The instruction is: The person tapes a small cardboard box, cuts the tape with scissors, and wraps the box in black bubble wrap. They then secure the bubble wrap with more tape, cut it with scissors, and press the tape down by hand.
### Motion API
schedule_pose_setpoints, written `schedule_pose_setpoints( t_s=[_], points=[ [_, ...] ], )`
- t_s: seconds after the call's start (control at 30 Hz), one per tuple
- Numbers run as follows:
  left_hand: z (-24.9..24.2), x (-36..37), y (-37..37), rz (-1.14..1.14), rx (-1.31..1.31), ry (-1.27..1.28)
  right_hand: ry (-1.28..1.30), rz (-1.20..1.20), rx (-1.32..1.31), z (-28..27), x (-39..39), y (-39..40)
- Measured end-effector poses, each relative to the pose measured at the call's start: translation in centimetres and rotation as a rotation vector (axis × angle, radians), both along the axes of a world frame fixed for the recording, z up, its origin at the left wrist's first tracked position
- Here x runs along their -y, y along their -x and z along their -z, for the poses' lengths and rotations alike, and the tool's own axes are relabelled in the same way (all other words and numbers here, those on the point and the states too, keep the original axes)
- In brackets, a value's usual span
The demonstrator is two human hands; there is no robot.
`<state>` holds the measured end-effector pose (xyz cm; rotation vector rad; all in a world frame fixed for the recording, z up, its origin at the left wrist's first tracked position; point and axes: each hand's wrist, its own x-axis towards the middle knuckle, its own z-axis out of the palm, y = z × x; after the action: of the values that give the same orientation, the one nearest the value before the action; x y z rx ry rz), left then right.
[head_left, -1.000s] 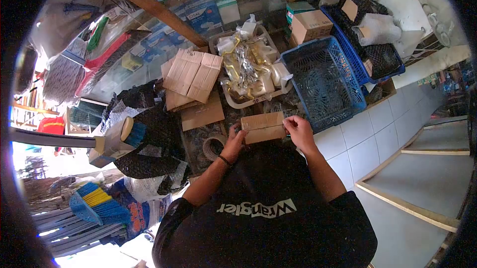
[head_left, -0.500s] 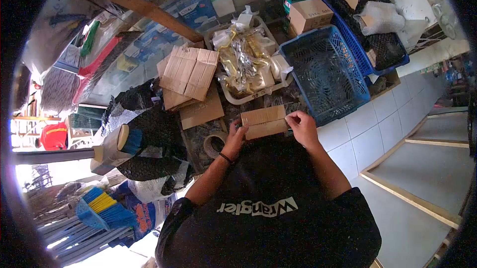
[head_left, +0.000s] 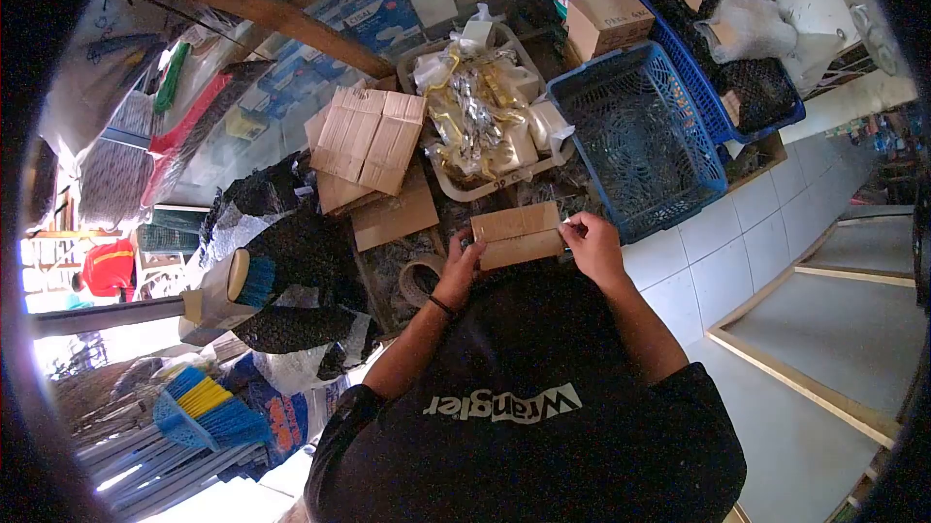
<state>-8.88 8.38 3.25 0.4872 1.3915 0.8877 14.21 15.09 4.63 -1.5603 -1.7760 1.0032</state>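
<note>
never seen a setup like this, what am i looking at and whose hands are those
There's no machine here: one person is working bare-handed. The camera sits on their head, looking forward and down, so their black shirt fills the bottom.

The left hand holds a small cardboard box by its left end. The right hand has its fingers at the other end; whether they grip it is hard to tell.

Beyond are a pale tray of plastic-wrapped items, stacked cardboard sheets to its left and a blue basket to its right. A tape roll lies beside the left wrist.
</note>
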Motion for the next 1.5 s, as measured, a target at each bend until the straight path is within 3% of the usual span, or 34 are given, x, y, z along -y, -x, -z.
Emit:
schedule_pose_setpoints(
  t_s=[0.8,1.1,1.4,1.5],
  points=[
    [1.0,0.0,0.2,0.102,-0.222,-0.066,-0.043,0.054,0.136,0.5,-0.5,0.6],
    [1.5,0.0,0.1,0.093,-0.196,-0.064,-0.027,0.111,0.101,0.9,-0.4,0.7],
    [0.8,-0.2,-0.1,0.058,-0.148,-0.057,-0.195,0.233,0.125,1.1,0.0,1.2],
    [3.0,0.2,0.5,0.128,-0.194,-0.233,0.043,0.122,0.1,1.5,-0.1,0.5]
  ],
)
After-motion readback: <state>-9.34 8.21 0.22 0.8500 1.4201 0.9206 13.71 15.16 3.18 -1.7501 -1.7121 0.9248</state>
